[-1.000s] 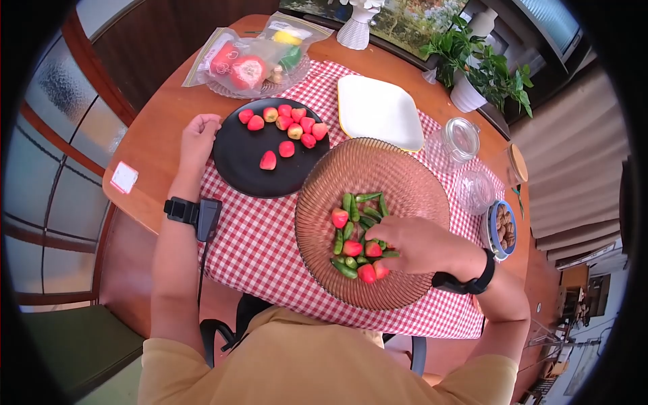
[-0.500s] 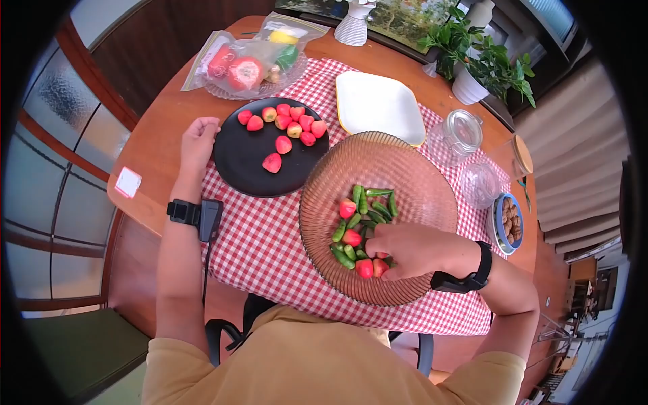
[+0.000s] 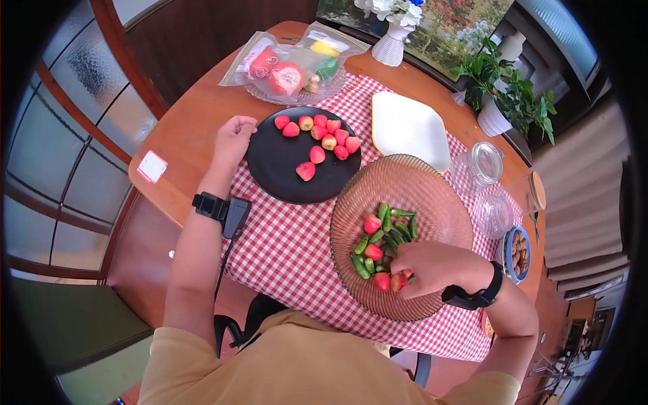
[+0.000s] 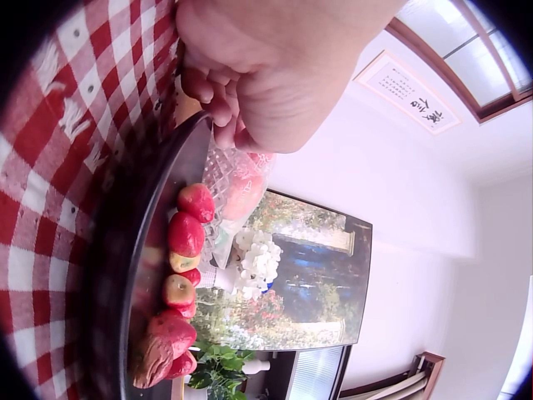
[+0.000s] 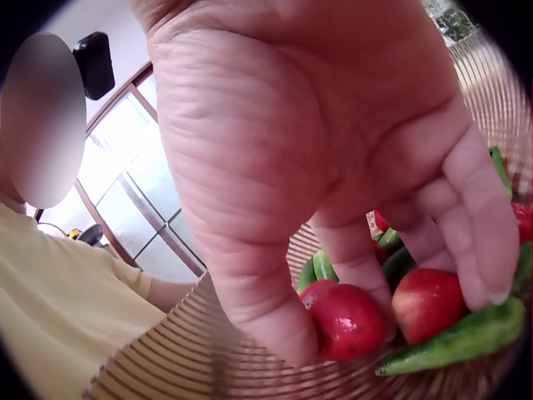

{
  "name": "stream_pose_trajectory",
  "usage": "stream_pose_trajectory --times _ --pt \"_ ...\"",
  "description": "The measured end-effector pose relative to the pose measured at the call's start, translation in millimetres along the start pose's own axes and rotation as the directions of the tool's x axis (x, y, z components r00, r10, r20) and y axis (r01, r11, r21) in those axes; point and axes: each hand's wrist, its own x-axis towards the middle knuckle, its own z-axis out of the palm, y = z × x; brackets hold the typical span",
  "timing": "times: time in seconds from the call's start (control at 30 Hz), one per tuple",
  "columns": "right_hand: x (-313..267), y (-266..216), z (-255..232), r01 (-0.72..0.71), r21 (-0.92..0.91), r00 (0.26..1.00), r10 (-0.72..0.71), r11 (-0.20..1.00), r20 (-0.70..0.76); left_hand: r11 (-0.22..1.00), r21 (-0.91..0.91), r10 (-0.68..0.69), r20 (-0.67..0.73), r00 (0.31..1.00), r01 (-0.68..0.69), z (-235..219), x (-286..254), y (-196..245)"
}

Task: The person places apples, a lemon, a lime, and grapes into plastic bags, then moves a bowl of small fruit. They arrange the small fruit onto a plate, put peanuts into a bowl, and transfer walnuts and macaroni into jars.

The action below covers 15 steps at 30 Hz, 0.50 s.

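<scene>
My right hand reaches down into a ribbed amber bowl. In the right wrist view its thumb and forefinger pinch a small red apple, with another red-yellow apple by the other fingers. Several green peppers and a few more red apples lie around the hand, some hidden under it. My left hand grips the rim of a black plate at its left side, fingers curled at the edge. Several small red apples sit on that plate, one of them wrinkled in the left wrist view.
Behind the bowl lies a white tray. Glass jars and a blue-rimmed container of nuts stand at the right. Zip bags of produce rest on a glass dish beyond the plate. A checkered cloth covers the table.
My right hand has moved slightly toward the near side of the bowl and now covers an apple seen earlier by its fingertips. The left hand stays at the plate rim. The head view has shifted.
</scene>
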Motion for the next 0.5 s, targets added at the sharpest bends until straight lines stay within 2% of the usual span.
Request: stream_pose_trajectory --times 0.03,0.1,0.23,0.3,0.37,0.4,0.43,0.47,0.5 --pt "-3 3 -6 0.003 -0.005 1.000 -0.003 1.000 0.002 1.000 0.003 -0.003 0.001 1.000 0.003 0 -1 1" --pt "-6 11 -21 0.110 0.119 0.993 -0.104 0.987 -0.058 1.000 0.005 -0.007 -0.003 1.000 0.007 0 -1 2" --pt "0 3 -72 0.177 0.243 0.981 -0.154 0.954 -0.114 1.000 0.014 0.001 0.003 1.000 -0.001 0 0 0" --pt "14 -2 -86 0.207 0.517 0.955 -0.056 0.831 -0.293 1.000 0.014 -0.001 0.009 1.000 0.000 0 0 3" --pt "39 -10 -103 0.319 0.596 0.921 -0.092 0.737 -0.380 1.000 0.010 -0.020 -0.017 1.000 0.020 2 -2 10" --pt "46 -24 -118 0.176 0.533 0.940 0.019 0.827 -0.340 1.000 0.011 -0.015 -0.016 1.000 0.015 2 -1 10" --pt "64 -21 -124 0.223 0.432 0.921 -0.043 0.874 -0.387 1.000 -0.002 -0.026 -0.015 1.000 0.026 2 -1 8" --pt "78 -25 -129 0.192 0.412 0.920 -0.018 0.891 -0.391 0.999 -0.015 -0.038 -0.013 0.999 0.038 2 -1 8" --pt "97 -21 -132 0.219 0.272 0.895 -0.081 0.937 -0.439 0.999 -0.011 -0.034 -0.012 0.999 0.034 2 -1 10"
